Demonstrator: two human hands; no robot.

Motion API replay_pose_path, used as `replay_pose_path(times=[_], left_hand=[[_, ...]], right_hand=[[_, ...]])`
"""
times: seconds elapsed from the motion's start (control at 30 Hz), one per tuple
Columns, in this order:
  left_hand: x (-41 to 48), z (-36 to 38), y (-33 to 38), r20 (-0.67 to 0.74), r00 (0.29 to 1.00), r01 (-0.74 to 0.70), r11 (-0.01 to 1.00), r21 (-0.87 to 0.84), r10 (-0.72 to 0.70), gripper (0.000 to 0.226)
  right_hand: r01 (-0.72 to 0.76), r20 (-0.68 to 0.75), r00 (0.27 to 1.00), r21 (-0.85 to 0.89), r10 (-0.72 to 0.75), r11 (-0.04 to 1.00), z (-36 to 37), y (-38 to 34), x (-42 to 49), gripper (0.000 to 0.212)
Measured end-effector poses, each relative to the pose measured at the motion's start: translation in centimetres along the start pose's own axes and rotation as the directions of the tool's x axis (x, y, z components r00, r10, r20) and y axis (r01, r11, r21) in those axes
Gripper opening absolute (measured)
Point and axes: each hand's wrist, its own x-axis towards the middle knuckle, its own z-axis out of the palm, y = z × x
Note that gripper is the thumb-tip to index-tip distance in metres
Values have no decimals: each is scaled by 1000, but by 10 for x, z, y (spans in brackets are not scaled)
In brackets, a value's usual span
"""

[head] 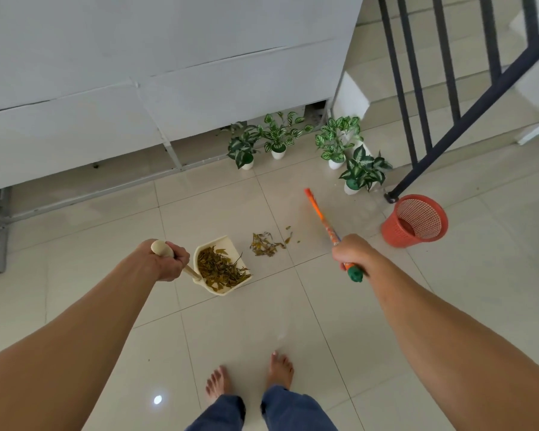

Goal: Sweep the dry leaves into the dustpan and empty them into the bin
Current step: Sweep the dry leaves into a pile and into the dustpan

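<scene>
My left hand [162, 261] grips the pale wooden handle of a cream dustpan [199, 255] that rests on the tiled floor, with a heap of dry leaves [220, 270] inside it. A smaller pile of dry leaves [265, 244] lies on the floor just right of the pan. My right hand [350, 251] grips an orange broom handle [319, 216] with a green cap at the near end; the stick points away toward the plants, and its head cannot be made out. An orange mesh bin [416, 220] stands at the right, tilted open toward me.
Several small potted plants [276, 136] stand along the white wall [168, 57]. A dark stair railing [417, 119] rises at the right, its post beside the bin. My bare feet [249, 381] stand on the tiles near the bottom.
</scene>
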Motion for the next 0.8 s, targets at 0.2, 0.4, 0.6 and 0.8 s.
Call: replay_pose_path(times=[0.2,0.4,0.6,0.8], left_hand=[[183,-141,-169,-154,953,24,443,896,260,52],[177,-134,-143,-128,930,-67,500,863,345,52],[190,-139,-135,-16,948,-119,402,908,317,53],[204,-145,-137,185,926,-251,171,953,329,54]], right_hand=[[-47,177,982,-116,67,992,9,9,-17,18],[-15,155,987,-204,48,979,11,-3,-27,22],[62,16,998,-338,-60,939,49,-45,-12,12],[118,183,982,-385,-50,915,69,-56,-17,17]])
